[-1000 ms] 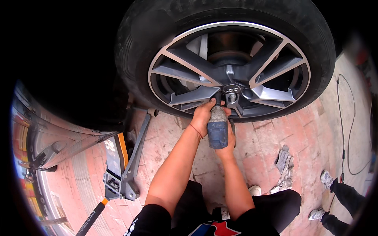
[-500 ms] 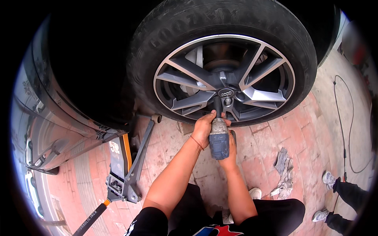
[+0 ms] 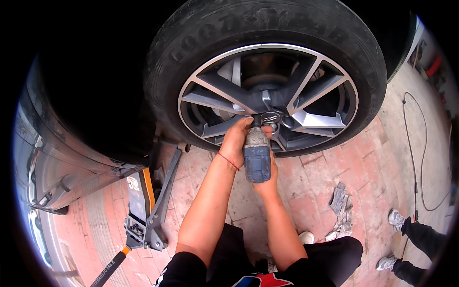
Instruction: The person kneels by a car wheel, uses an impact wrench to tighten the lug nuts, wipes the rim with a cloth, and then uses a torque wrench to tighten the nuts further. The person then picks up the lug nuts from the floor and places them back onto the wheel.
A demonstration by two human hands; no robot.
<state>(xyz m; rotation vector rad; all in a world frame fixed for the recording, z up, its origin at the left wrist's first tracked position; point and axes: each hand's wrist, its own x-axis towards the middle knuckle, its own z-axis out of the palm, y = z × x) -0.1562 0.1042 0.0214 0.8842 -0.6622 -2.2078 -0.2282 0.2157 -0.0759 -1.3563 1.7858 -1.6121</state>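
Observation:
A grey-and-blue impact wrench (image 3: 258, 162) points away from me at the hub of a car wheel (image 3: 306, 103) with silver-and-black spokes and a black tyre (image 3: 191, 52). My right hand (image 3: 268, 176) is closed round its handle underneath, mostly hidden by the tool's body. On the left side of its nose, my left hand (image 3: 235, 142) grips with the fingertips by the dark socket (image 3: 257, 120). The socket reaches in just left of and below the round centre cap (image 3: 270, 117); whether it sits on a bolt is hidden.
Left of the wheel, a grey-and-orange hydraulic floor jack (image 3: 143, 196) stands beside the dark car body (image 3: 81, 158). A grey rag (image 3: 340, 210) lies on the reddish paving to the right. Another person's legs (image 3: 423, 239) are at the lower right, near a looped black hose (image 3: 424, 153).
Both hands and the impact wrench have moved up and slightly left, bringing the socket closer in beside the centre cap. The view has shifted a little.

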